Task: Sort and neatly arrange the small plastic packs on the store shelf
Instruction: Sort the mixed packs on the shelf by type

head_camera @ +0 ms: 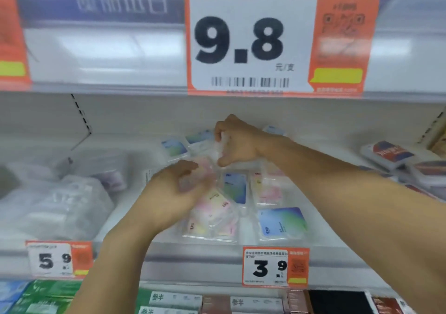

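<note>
White shelf [135, 217] carries plastic packs [281, 222]; right hand [237, 142] pinches one clear pack [220, 148], left hand [173, 193] seemingly grips another pack [200, 181].

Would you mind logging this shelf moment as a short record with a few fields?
setting: store shelf under a 9.8 price sign
left hand: fingers over a pink pack; image blurred, grip unclear
right hand: pinches a clear plastic pack between fingers and thumb
loose packs: blue pack lying flat at front right, pastel packs heaped at front
shelf tags: 3.9 tag, 5.9 tag
neighbours: clear bagged goods left, red-printed boxes right
</note>
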{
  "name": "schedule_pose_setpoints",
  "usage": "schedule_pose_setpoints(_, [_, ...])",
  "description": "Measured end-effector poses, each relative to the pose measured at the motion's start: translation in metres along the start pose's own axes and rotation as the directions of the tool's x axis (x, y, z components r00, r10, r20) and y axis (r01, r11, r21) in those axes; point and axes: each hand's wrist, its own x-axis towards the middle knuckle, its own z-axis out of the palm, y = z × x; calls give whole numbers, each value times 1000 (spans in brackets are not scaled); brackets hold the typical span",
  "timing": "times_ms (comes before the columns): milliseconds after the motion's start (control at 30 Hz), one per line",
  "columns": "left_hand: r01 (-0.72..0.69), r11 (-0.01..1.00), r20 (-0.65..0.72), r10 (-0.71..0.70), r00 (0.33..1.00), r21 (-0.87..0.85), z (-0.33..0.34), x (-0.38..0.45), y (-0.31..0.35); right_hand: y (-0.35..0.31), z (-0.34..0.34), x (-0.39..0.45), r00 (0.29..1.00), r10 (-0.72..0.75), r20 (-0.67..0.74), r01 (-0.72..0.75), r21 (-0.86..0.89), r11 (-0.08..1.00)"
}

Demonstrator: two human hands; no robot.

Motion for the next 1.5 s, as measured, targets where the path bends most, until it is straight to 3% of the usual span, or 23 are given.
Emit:
schedule_pose_setpoints(67, [26, 1000, -161, -27, 987, -2, -6, 5, -9, 3, -13, -18, 1000, -6, -18, 8, 100, 995])
schedule_pose_setpoints(133, [77, 986, -245, -39, 969, 148, -11, 11, -19, 8, -27, -35, 998, 22, -65, -7, 230, 973])
schedule_pose_setpoints(200, [134, 968, -193, -94, 977, 211, -11, 12, -23, 15, -39, -47, 990, 80, -115, -39, 325, 945])
schedule_pose_setpoints(300, [142, 927, -84, -120, 989, 347, -8, 12, -25, 28, -53, -59, 969, 169, -179, -102, 335, 937])
schedule_pose_setpoints(400, [164, 886, -141, -113, 984, 434, -8, 17, -32, 42, -61, -69, 943, 266, -202, -176, 375, 910])
schedule_pose_setpoints(533, [196, 931, -239, -123, 963, 307, -8, 20, -29, 57, -62, -73, 903, 340, -263, -220, 398, 891])
schedule_pose_setpoints(633, [215, 977, -310, -199, 930, 18, -11, 23, -23, 61, -60, -74, 900, 340, -272, -221, 389, 895])
schedule_pose_setpoints(733, [168, 982, -277, -185, 943, -83, -10, 28, -23, 62, -56, -77, 952, 237, -193, -143, 402, 904])
schedule_pose_setpoints(833, [134, 981, -263, -168, 950, -143, 1, 28, -22, 59, -47, -84, 989, 124, -86, -92, 306, 948])
schedule_pose_setpoints(1000, [114, 945, -153, -168, 974, -308, 7, 25, -7, 50, -37, -81, 992, 64, -110, -32, 269, 963])
schedule_pose_setpoints(1233, [111, 965, 26, -108, 994, -235, 4, 24, -20, 3, -33, -26, 1000, -4, -31, 4, 2, 1000])
schedule_pose_setpoints(1367, [98, 977, 34, -93, 995, -187, 3, 19, -21, -25, -18, 32, 999, -39, 33, 37, 39, 999])
schedule_pose_setpoints(1500, [44, 992, 40, -39, 998, -121, 3, 18, -24, -55, 10, 80, 970, -75, 232, 56, 88, 995])
